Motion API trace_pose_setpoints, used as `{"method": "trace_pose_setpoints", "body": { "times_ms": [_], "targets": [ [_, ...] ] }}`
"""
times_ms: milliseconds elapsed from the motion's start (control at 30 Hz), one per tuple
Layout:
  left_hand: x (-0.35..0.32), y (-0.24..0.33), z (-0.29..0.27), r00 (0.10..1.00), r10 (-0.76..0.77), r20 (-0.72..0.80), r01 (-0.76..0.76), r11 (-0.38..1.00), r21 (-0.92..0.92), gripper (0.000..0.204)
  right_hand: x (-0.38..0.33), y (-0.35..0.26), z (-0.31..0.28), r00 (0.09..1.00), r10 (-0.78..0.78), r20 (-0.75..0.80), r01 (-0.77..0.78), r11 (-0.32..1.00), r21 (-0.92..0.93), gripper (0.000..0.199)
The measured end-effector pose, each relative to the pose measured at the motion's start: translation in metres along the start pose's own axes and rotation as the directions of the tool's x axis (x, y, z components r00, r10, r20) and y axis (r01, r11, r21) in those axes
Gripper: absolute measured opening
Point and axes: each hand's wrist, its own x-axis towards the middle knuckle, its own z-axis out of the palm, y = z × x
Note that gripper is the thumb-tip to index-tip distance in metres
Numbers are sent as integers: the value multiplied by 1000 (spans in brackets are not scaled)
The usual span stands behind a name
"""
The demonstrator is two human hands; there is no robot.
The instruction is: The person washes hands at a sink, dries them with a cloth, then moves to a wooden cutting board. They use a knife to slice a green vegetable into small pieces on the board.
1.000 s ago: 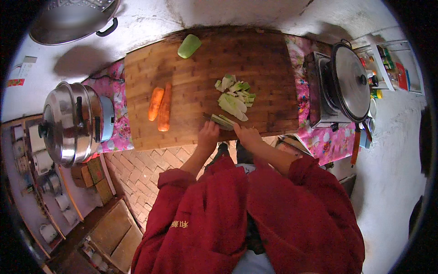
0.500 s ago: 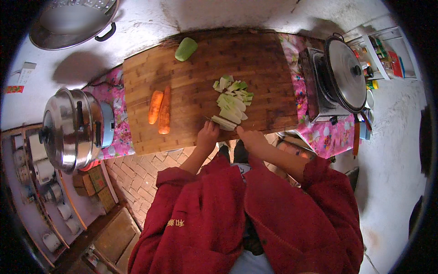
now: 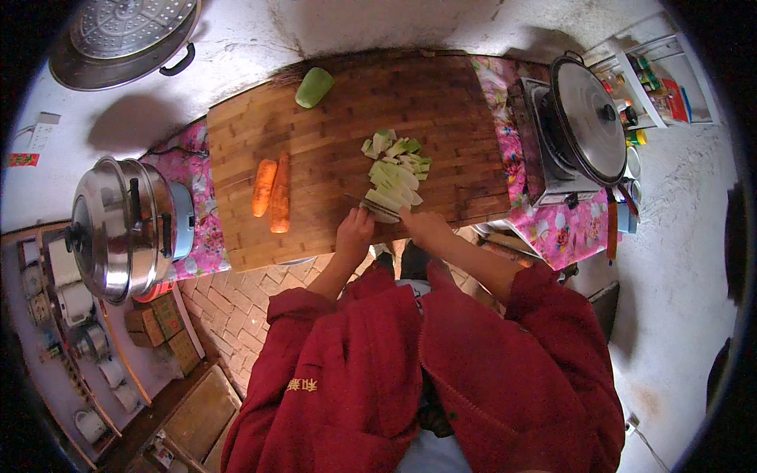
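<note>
My right hand is closed around the handle end of a thin kitchen knife, whose blade shows nearly edge-on at the near edge of the wooden cutting board. My left hand has its fingers curled against a pale green vegetable at the blade, mostly hidden by fingers and knife. Just beyond the blade lie flat pale slices, with smaller cut chunks farther off. Two carrots rest side by side to the left. A larger uncut green piece sits near the far edge.
A lidded steel steamer pot stands left on a pink flowered cloth. A lidded wok sits on a stove at the right. Beyond it is a small shelf. A pan hangs on the far wall.
The knife's blade tip has shifted slightly left and away from me. My hands stay close to the same spot, and the whole view has moved a little. Carrots and chunks lie as before.
</note>
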Motion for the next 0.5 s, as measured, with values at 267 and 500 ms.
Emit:
{"method": "trace_pose_setpoints", "body": {
  "times_ms": [267, 500],
  "targets": [
    [-4, -1, 0, 1000, -2, -19, 3, 1000, 13, 13, -19, -16, -13, 999, 29, 27, -29, 1000, -2, 33],
    [-7, -3, 3, 1000, 3, -15, -2, 1000, 31, 17, 5, 0, 39, 995, 68, -79, -61, 994, 91, 33]
  ]
}}
